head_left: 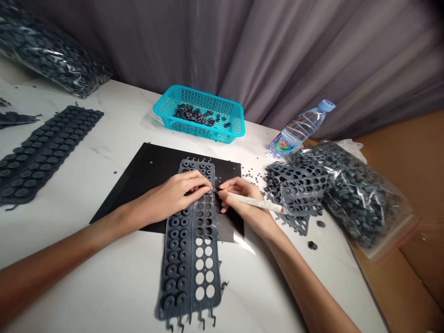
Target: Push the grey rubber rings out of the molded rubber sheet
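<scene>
A long dark grey rubber sheet (192, 259) lies partly over a black mat (128, 185). Round ring-shaped parts fill its left columns, while most of the right columns are open holes. My left hand (189, 189) rests over the sheet's upper half, thumb and fingertips pinched together at its right columns; whatever is between them is hidden. Just right of the sheet, my right hand (243, 199) grips a slim white pen-like tool (258, 202) with a reddish rear end. Its tip points at the sheet, close to my left fingertips.
Behind the mat stands a turquoise basket (199, 132) with loose dark rubber pieces. At right are a water bottle (298, 129), punched-out sheets (298, 189) and a bag of pieces (367, 199). Another full sheet (48, 148) and a large bag (52, 55) lie left.
</scene>
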A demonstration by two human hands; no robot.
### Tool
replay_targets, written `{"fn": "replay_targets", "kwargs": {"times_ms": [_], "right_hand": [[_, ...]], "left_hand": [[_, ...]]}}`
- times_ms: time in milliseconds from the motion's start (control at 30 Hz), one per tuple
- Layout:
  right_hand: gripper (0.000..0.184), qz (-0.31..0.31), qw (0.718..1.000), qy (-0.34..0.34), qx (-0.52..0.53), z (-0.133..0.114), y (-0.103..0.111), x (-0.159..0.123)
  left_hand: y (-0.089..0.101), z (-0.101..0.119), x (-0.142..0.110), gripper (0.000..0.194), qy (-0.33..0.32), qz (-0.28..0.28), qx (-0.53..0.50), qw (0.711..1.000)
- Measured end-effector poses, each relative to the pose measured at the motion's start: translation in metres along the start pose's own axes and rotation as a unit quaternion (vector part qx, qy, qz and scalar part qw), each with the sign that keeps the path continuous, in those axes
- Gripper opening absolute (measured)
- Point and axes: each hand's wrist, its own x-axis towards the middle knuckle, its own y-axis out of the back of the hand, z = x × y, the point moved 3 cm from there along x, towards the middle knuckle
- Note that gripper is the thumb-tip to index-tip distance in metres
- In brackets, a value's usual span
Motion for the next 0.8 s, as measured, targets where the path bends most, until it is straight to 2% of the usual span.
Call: {"fn": "replay_targets", "kwargs": {"times_ms": [233,800], "right_hand": [[0.005,-0.009,1.0,0.01,-0.001,0.0055,-0.0036,0.0042],[0.003,-0.016,0.999,0.037,-0.022,0.0014,-0.0068,0.0014]], "left_hand": [[0.0005,-0.0004,0.0012,0.019,0.023,-0.001,-0.013,1.0],[-0.0015,0.0,0.0003,0.021,0.025,-0.011,-0.021,0.999]]}}
